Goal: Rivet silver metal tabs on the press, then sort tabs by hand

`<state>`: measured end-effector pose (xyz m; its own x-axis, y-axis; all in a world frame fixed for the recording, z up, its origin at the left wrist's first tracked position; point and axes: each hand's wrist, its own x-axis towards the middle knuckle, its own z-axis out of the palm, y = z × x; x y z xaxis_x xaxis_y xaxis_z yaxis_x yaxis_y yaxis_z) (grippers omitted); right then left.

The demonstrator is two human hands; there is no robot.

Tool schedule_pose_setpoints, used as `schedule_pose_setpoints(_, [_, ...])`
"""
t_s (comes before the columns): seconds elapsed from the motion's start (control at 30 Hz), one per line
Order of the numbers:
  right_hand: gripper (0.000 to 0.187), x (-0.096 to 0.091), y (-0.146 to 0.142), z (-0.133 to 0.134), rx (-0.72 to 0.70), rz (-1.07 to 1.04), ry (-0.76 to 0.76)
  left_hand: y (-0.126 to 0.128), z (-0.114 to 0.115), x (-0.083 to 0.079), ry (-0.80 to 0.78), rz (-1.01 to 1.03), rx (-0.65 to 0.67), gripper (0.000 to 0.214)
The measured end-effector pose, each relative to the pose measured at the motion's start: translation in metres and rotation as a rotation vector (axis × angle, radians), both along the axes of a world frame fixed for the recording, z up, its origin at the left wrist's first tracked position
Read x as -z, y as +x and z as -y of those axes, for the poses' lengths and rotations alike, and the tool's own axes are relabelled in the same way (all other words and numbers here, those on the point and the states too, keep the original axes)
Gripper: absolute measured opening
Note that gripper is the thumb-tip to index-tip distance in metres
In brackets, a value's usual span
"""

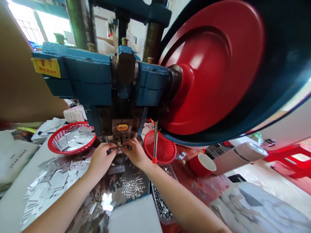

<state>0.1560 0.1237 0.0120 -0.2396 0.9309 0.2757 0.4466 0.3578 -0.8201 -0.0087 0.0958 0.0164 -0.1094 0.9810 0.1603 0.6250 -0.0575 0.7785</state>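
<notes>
My left hand [103,158] and my right hand [137,153] meet at the die of a blue punch press [81,74]. Between my pinched fingers runs a thin dark rod-like tool [113,149], thicker at its ends; its exact kind cannot be made out. Just above my fingertips is the press's lower ram block [122,127] with a small yellow label. A flat metal plate [116,169] lies right below the hands. Many small shiny round metal parts [133,187] are spread on the press bed nearer to me. My fingers partly hide the die.
Left stands a red basket [52,142] of flat metal plates, with loose plates [53,181] heaped before it. Right are another red basket [171,150], a tub of small metal parts [161,205], a red cup [198,165] and a pink flask [235,157]. A large red flywheel [213,71] overhangs the right.
</notes>
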Motion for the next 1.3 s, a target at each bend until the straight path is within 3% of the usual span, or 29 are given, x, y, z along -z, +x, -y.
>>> schedule_pose_setpoints(0.23, [0.017,0.003,-0.004,-0.01,0.024,0.029,-0.046,0.0,-0.014,0.006,-0.051,0.046,0.056,0.032])
schedule_pose_setpoints(0.63, [0.016,0.012,-0.009,-0.015,0.027,0.021,-0.03,0.001,-0.017,0.004,-0.115,0.07,0.137,0.036])
schedule_pose_setpoints(0.73, [0.015,0.009,-0.009,-0.012,0.038,0.022,-0.016,-0.001,-0.007,-0.003,-0.038,0.016,0.093,0.035])
schedule_pose_setpoints(0.83, [0.011,0.0,-0.001,0.001,0.086,0.009,0.027,-0.007,0.018,-0.01,0.073,-0.103,0.048,0.03])
schedule_pose_setpoints(0.9, [0.011,-0.006,0.008,0.015,0.073,0.008,0.062,-0.011,0.037,-0.011,0.095,-0.288,0.209,0.022])
schedule_pose_setpoints(0.97, [0.012,-0.009,0.021,0.029,0.026,0.036,0.075,-0.013,0.053,-0.008,0.035,-0.44,0.434,0.02])
schedule_pose_setpoints(1.03, [0.013,-0.008,0.034,0.04,0.008,0.075,0.056,-0.012,0.061,-0.001,-0.025,-0.53,0.566,0.018])
schedule_pose_setpoints(1.17, [0.014,0.005,0.06,0.048,0.098,0.106,0.0,-0.012,0.062,0.011,-0.065,-0.592,0.595,0.013])
schedule_pose_setpoints(1.3, [0.016,0.017,0.066,0.045,0.118,0.286,0.095,-0.013,0.062,0.014,-0.043,-0.585,0.582,0.01])
